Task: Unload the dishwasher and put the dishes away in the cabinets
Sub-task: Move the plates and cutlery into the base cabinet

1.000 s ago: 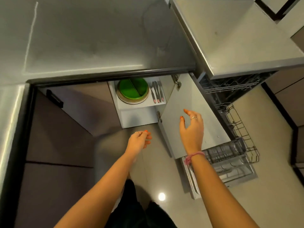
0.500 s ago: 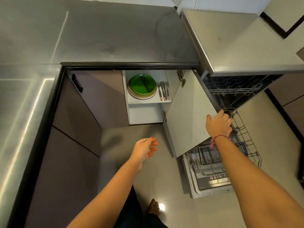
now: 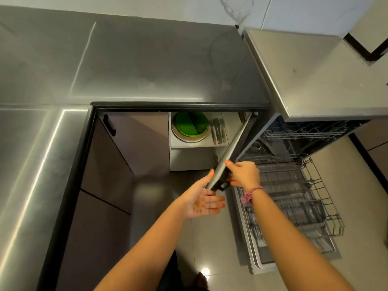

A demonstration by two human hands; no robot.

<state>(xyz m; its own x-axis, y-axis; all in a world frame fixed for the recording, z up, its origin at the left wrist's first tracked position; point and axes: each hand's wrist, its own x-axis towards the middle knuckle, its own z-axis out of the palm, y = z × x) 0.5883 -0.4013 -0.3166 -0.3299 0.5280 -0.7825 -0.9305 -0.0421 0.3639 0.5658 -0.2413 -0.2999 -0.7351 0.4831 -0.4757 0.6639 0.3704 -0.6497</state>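
Observation:
A green plate [image 3: 191, 123] lies on a stack of plates on the shelf of the open lower cabinet, with several pieces of cutlery [image 3: 218, 130] beside it. The cabinet door [image 3: 231, 147] stands edge-on to me. My right hand [image 3: 243, 173] grips the door's outer edge at its dark handle. My left hand [image 3: 204, 199] is open, palm up, with its thumb against the door's near edge. The dishwasher [image 3: 294, 131] is open on the right with its lower rack [image 3: 298, 198] pulled out over the lowered door; no dishes are visible in it.
A grey countertop [image 3: 147, 59] runs in an L along the top and left. A closed cabinet with a black handle [image 3: 109, 124] sits left of the open one. Tiled floor [image 3: 210, 238] lies below my arms.
My right hand moved from the door's top edge to its handle and the door swung toward closing, now edge-on. My left hand rose to the door's edge. The view tilted up.

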